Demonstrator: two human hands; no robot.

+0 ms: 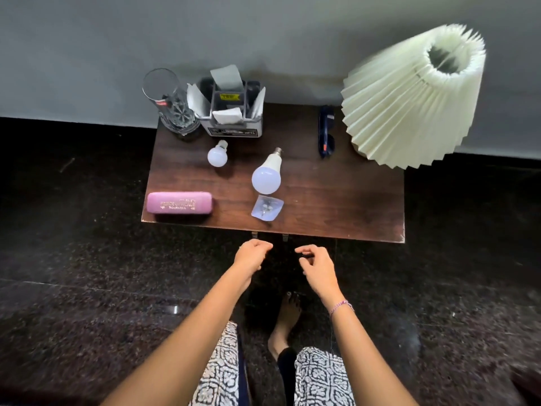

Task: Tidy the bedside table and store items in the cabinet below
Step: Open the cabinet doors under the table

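Note:
On the dark wooden bedside table (336,200) lie a pink glasses case (179,203), a small white bulb (217,154), a larger white bulb (268,173), a small clear packet (267,207) and dark sunglasses (326,131). My left hand (251,256) and my right hand (317,263) hover just below the table's front edge, fingers loosely curled, holding nothing. Two small metal handles (269,235) of the cabinet below peek out under the edge, just above my fingertips. The cabinet front is hidden.
A tall glass (172,104) and a grey organiser box (231,109) with papers stand at the back left. A pleated cream lampshade (409,95) fills the back right corner. A grey wall (263,33) lies behind the table, dark speckled floor (87,288) around it, my foot (285,320) below.

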